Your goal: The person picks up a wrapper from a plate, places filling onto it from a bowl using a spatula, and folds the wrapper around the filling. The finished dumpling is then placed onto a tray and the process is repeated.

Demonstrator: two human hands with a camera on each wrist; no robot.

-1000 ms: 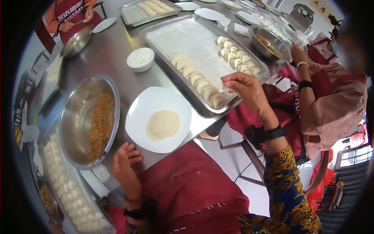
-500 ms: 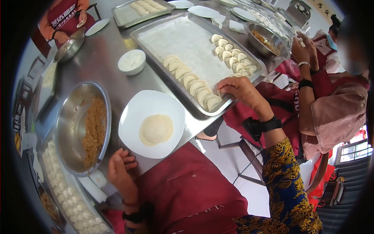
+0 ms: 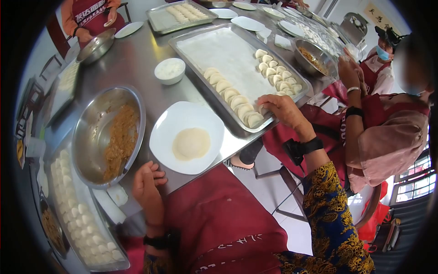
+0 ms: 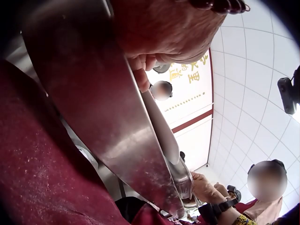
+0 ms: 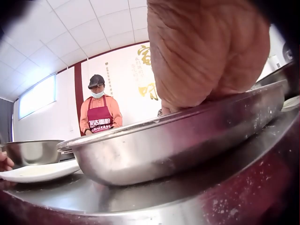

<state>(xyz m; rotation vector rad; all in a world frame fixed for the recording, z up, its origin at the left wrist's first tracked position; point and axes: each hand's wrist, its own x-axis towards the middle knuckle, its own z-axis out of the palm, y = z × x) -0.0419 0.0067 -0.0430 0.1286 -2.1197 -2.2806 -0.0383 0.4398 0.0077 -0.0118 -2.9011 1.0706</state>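
Observation:
My right hand (image 3: 287, 114) is over the near corner of a large metal tray (image 3: 219, 48). Its fingertips pinch a folded dumpling (image 3: 263, 110), partly hidden beneath them, beside the end of a row of overlapping dumplings (image 3: 232, 98). In the right wrist view the heel of that hand lies over the tray's rim. My left hand (image 3: 148, 185) rests at the table edge with loosely bent fingers and nothing in them. Right by it stands a white square plate (image 3: 162, 128) bearing a round dough wrapper (image 3: 191, 144). Left of the plate, a steel bowl (image 3: 89, 141) contains brown filling (image 3: 121, 141).
A white bowl (image 3: 169, 72) of pale flour-like contents stands behind the plate. More dumplings (image 3: 283, 80) sit along the tray's right side. Another tray of dumplings (image 3: 82, 219) lies at left. A seated person (image 3: 383, 132) works at right, near a second filling bowl (image 3: 315, 57).
My right hand has come down with the dumpling from above the tray's near corner to beside the row's end. My left hand has stayed by the plate. The head view has shifted slightly.

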